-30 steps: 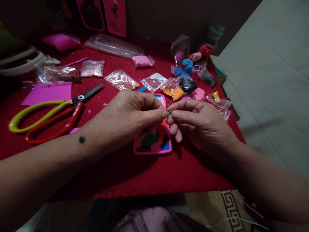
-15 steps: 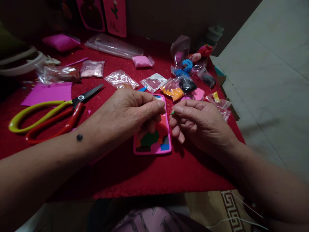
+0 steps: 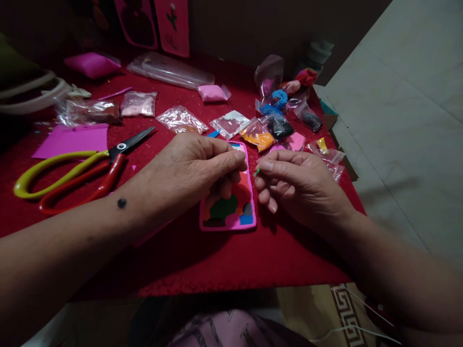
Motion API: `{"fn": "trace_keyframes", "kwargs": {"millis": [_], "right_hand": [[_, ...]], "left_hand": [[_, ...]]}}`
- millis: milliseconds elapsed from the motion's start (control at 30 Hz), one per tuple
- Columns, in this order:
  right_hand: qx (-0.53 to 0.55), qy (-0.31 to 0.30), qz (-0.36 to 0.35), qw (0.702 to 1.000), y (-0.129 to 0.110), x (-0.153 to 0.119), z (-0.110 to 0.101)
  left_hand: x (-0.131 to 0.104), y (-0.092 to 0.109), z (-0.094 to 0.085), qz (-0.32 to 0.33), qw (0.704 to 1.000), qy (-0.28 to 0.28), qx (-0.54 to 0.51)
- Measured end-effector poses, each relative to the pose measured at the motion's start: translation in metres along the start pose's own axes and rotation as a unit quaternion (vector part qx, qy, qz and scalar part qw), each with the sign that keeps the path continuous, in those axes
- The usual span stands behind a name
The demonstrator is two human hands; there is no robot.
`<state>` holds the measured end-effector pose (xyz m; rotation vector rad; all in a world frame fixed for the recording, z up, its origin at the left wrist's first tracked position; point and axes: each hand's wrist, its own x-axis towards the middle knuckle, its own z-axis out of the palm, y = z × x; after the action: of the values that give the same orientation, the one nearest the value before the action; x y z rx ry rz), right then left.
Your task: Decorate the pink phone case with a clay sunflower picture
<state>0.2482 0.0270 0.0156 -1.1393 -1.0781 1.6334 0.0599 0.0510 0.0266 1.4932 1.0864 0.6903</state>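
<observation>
My right hand [image 3: 300,180] pinches a tiny green piece [image 3: 257,171] between thumb and index finger, just right of a pink-framed panel. My left hand [image 3: 206,166] is closed in a pinch above the panel; whatever its fingertips hold, if anything, is hidden or too small to name. The panel [image 3: 253,207] lies on the red cloth [image 3: 217,265] and shows green, red, blue, grey and pink patches. Part of it is covered by my left hand.
Scissors [image 3: 117,156] with yellow and red handles lie left beside a purple sheet [image 3: 72,140]. Bags of clay, one orange [image 3: 258,137] and one black [image 3: 280,126], lie behind my hands. A white-rimmed container [image 3: 58,91] stands at the far left.
The green piece has tilted slightly and shows a little more at my right fingertips. Both hands have otherwise barely moved.
</observation>
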Motion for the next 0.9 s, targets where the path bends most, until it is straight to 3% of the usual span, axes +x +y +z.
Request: {"fn": "trace_keyframes", "kwargs": {"millis": [467, 900], "right_hand": [[0.007, -0.012, -0.016, 1.0, 0.0023, 0.0036, -0.0007], [0.002, -0.017, -0.014, 1.0, 0.0026, 0.0023, -0.001]], "left_hand": [[0.0025, -0.0032, 0.0, -0.008, 0.997, -0.067, -0.022], [0.0007, -0.0021, 0.0012, -0.012, 0.997, -0.075, -0.01]]}}
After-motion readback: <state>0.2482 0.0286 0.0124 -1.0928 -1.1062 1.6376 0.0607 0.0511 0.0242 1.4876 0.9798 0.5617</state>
